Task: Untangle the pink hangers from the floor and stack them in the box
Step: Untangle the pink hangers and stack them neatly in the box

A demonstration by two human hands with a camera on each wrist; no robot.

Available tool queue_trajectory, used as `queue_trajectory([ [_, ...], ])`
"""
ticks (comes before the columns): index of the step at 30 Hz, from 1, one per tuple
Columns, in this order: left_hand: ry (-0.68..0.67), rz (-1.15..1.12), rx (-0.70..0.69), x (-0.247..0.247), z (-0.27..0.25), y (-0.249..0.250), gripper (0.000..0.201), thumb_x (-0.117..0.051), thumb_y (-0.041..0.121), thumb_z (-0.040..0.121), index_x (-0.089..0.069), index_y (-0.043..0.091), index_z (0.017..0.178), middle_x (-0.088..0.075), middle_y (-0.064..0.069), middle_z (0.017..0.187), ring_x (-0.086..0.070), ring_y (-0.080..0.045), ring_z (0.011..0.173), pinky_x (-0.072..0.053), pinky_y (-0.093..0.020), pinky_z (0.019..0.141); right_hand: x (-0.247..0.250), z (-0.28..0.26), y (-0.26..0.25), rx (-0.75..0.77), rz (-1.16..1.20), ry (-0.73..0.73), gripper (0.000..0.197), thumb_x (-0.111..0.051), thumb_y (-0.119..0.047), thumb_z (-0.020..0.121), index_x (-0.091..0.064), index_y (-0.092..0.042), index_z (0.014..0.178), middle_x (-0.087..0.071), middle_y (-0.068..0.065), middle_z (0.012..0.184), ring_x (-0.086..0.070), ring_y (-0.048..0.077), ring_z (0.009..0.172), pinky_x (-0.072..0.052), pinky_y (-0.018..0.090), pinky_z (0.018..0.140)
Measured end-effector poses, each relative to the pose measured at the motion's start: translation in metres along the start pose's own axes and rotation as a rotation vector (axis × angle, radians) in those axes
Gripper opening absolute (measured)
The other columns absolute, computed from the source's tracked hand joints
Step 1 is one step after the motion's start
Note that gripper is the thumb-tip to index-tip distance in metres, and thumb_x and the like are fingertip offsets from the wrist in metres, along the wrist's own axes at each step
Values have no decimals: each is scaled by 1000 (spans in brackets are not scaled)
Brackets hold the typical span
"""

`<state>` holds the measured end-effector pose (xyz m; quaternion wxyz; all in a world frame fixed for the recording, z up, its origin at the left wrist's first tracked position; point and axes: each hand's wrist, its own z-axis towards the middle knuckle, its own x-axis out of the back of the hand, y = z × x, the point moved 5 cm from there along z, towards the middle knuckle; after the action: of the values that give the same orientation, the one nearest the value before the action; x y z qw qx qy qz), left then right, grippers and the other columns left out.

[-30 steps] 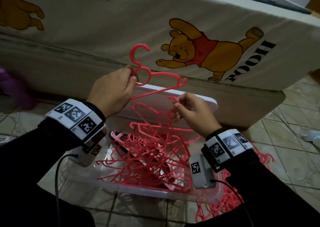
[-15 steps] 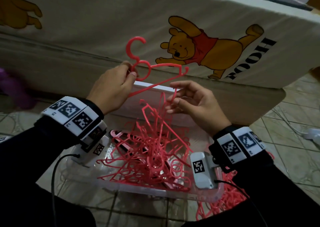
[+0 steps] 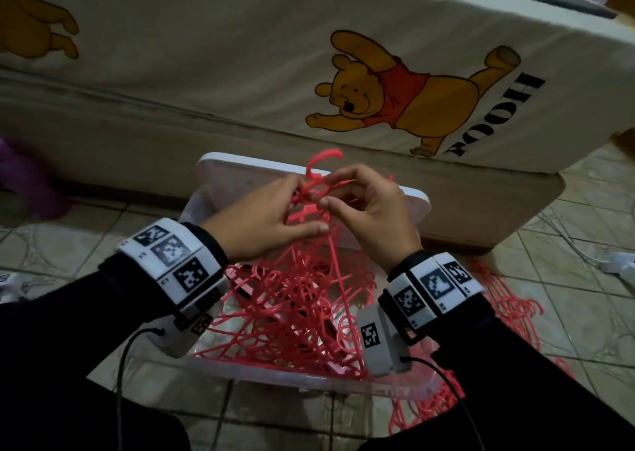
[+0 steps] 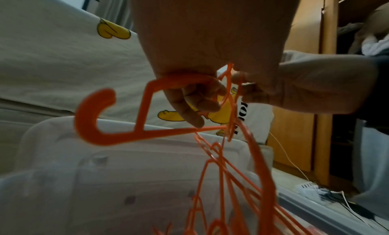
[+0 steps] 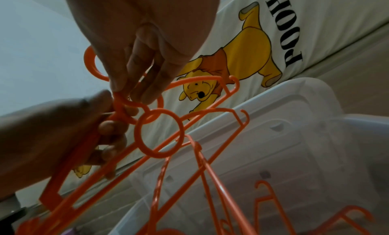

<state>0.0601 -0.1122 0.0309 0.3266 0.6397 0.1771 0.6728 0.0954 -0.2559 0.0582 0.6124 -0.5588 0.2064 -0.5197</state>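
A pink hanger [image 3: 319,165] is held up over the clear plastic box [image 3: 309,382], hook upward. My left hand [image 3: 305,210] grips its neck and shoulder, fingers curled round the bar [image 4: 168,82]. My right hand [image 3: 326,193] pinches the hanger's ring [image 5: 134,103] between thumb and fingers, right beside the left hand. A second hanger's ring [image 5: 160,133] hangs linked just below, and more hangers trail down from it. A big tangle of pink hangers [image 3: 295,306] fills the box under both wrists.
The box's white lid [image 3: 240,165] leans behind it against a bed with a cartoon-bear sheet [image 3: 309,55]. More pink hangers [image 3: 508,299] lie on the tiled floor at the right of the box. A white cable and socket strip [image 3: 615,265] sit at far right.
Both hands have come down toward the box and together. The right hand, loose half a second ago, now pinches the raised hanger beside the left hand.
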Motion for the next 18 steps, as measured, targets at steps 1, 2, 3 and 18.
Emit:
queue_trajectory([
  [1,-8,21,-16,-5,-1,1,60,-58,59,79,-46,19,123,-58,3,115,-57,-10,104,-47,-32,87,-1,0,-1,7,21,5,23,-68,6,80,-59,-2,99,-71,15,88,-70,19,82,-57,30,75],
  [2,4,50,-29,-8,-1,2,53,-61,48,83,-45,17,122,-59,0,113,-57,-13,101,-47,-36,85,-1,0,-1,10,37,12,23,-67,7,80,-58,-2,99,-71,16,88,-71,21,83,-57,31,76],
  [3,30,78,-36,-9,-2,2,41,-61,37,87,-46,15,118,-59,-2,107,-58,-17,96,-46,-39,81,-1,0,0,6,45,20,24,-67,7,80,-57,-3,99,-71,17,87,-71,22,82,-57,33,77],
  [18,0,1,51,-14,-2,1,28,-57,22,93,-49,10,116,-65,-6,103,-61,-22,95,-47,-46,83,8,-2,2,48,43,110,28,-73,2,76,-58,-9,97,-71,12,83,-71,22,77,-58,44,75],
])
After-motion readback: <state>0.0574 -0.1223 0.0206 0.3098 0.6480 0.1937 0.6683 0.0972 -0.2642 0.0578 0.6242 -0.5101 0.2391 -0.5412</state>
